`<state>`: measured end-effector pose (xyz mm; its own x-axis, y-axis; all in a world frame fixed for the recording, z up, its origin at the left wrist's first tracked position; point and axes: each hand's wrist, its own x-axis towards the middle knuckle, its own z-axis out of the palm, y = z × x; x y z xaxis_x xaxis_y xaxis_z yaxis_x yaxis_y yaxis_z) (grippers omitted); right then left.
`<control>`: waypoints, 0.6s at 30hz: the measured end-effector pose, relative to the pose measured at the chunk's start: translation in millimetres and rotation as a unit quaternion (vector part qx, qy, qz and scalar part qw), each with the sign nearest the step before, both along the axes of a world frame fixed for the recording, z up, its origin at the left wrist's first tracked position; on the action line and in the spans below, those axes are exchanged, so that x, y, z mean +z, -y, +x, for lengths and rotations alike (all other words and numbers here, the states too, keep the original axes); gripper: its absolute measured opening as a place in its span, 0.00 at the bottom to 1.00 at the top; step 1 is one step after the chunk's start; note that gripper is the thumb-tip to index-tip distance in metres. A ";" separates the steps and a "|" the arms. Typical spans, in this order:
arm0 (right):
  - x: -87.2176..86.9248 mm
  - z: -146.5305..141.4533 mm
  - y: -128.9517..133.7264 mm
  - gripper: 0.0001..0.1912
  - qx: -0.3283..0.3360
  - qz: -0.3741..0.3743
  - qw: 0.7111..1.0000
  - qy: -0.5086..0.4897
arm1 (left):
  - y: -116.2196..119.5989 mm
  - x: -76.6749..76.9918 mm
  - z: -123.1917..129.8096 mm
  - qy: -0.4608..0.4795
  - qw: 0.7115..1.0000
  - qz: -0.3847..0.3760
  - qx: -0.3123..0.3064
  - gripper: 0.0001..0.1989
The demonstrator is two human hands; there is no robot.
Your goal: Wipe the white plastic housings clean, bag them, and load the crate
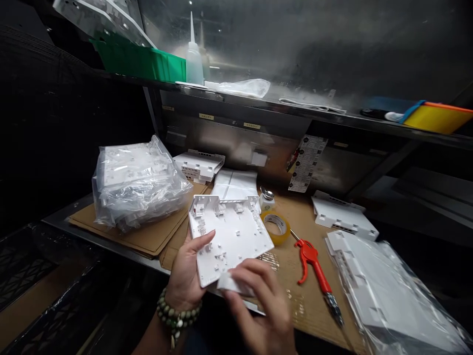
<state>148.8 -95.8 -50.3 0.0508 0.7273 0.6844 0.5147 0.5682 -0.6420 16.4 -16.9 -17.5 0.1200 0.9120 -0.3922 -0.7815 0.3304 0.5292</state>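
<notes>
I have the left hand closed around the left side of a white plastic housing, its thumb on the inner face. The housing is held tilted over the front edge of the bench, clips and posts facing up. The right hand blurs for me, but I make out its fingers pinched on a small white piece at the housing's near edge; I can't tell what that piece is. Beyond the housing's right side I see a roll of yellow tape, then a red air gun. Bagged housings sit toward the bench's left end, and a second bag lies by its front right corner.
</notes>
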 end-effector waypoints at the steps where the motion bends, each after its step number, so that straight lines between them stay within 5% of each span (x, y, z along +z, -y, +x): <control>1: 1.4 -7.4 -0.3 0.13 0.007 0.014 1.000 0.006 | 2.9 0.8 3.9 -0.008 1.000 0.024 0.015 0.34; 18: 9.5 -3.3 -6.8 0.12 0.004 0.023 0.991 0.135 | 4.2 0.6 -3.5 -0.014 1.000 0.017 0.021 0.32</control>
